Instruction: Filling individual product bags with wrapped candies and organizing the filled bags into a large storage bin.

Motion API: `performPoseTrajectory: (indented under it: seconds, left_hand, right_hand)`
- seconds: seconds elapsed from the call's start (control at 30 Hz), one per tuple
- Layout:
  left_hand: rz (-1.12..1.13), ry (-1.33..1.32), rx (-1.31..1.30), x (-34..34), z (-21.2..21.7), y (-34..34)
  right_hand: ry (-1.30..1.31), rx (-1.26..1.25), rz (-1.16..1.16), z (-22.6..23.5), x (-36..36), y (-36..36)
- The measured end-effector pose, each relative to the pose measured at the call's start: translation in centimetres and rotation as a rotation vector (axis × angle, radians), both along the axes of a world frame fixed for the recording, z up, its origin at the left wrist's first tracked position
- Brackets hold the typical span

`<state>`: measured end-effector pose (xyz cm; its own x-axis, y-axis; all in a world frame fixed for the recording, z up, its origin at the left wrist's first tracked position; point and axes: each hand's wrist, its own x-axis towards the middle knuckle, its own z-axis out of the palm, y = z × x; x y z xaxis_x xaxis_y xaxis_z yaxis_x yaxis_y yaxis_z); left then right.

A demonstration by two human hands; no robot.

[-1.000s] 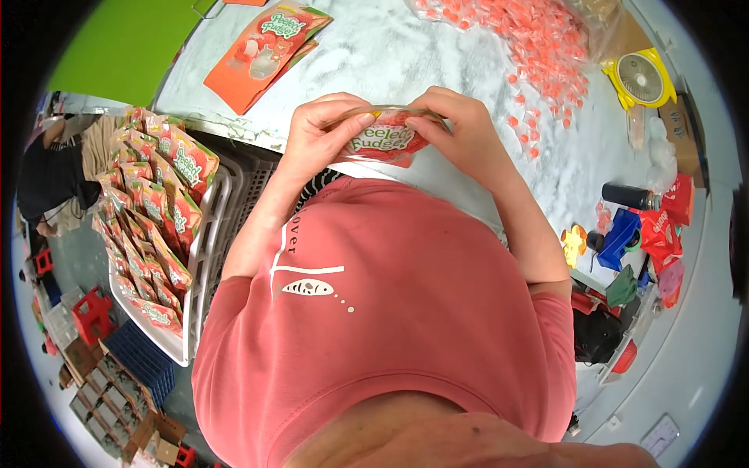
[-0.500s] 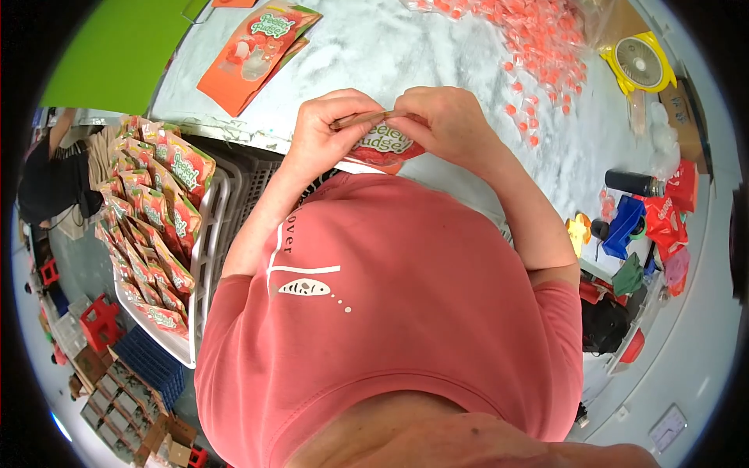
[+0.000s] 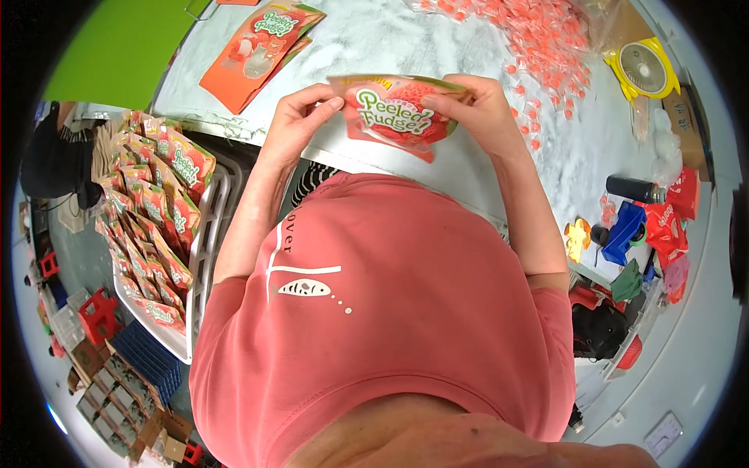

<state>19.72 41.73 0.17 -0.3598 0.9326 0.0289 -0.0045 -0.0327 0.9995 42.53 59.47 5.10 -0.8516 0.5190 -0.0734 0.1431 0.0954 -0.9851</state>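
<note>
Between both hands I hold a red and green candy pouch (image 3: 390, 117) over the near edge of the table, its printed front facing up. My left hand (image 3: 304, 117) pinches the pouch's left upper corner between thumb and fingers. At the opposite end my right hand (image 3: 476, 105) grips the other corner, thumb on the front face and fingers behind. Further off to the left, a small stack of flat pouches (image 3: 253, 58) lies on the table. Small red wrapped candies (image 3: 542, 47) are heaped at the far right.
A white basket (image 3: 204, 265) packed with upright pouches (image 3: 148, 203) stands at my left. On the right are a yellow fan (image 3: 644, 69), a black bottle (image 3: 633, 187), a blue object (image 3: 624, 232) and red bags (image 3: 665, 234). A green board (image 3: 117, 54) is at the far left.
My hands have moved apart from a close pinch at the pouch's top edge to its two corners. The pouch has tipped so that more of its front shows.
</note>
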Motion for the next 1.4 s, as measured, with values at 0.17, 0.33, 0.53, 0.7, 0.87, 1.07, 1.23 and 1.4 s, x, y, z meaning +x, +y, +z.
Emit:
performPoseTrajectory:
  seconds: [0.17, 0.33, 0.53, 0.7, 0.87, 1.07, 1.23, 1.4]
  left_hand:
    - [0.156, -0.295, -0.103, 2.1, 0.2, 0.7]
    - [0.196, -0.32, -0.039, 1.6, 0.0, 1.2]
    - [0.216, -0.275, -0.085, 1.6, 0.7, 1.1]
    - [0.272, -0.251, -0.081, 1.8, 1.1, 0.5]
    - [0.4, -0.307, -0.104, 1.1, 2.1, -0.7]
    - [0.407, -0.259, -0.001, 1.4, 3.6, -1.6]
    - [0.404, -0.214, 0.037, 0.8, 3.9, -3.4]
    - [0.374, -0.153, -0.01, 1.2, 5.3, -3.9]
  right_hand:
    - [0.086, -0.046, -0.08, -0.9, -0.3, 0.3]
    - [0.212, -0.233, -0.21, -3.7, 1.1, 0.4]
    - [0.186, -0.213, -0.157, -7.2, 0.6, -2.7]
    - [0.206, -0.196, -0.118, -9.4, 0.1, -2.1]
    - [0.227, -0.173, -0.004, -7.4, -0.1, -3.0]
    - [0.302, -0.203, -0.054, -6.3, -0.6, -3.0]
    - [0.287, -0.137, 0.006, -6.7, -1.2, -3.4]
    - [0.132, 0.245, 0.022, -7.9, -2.1, -5.5]
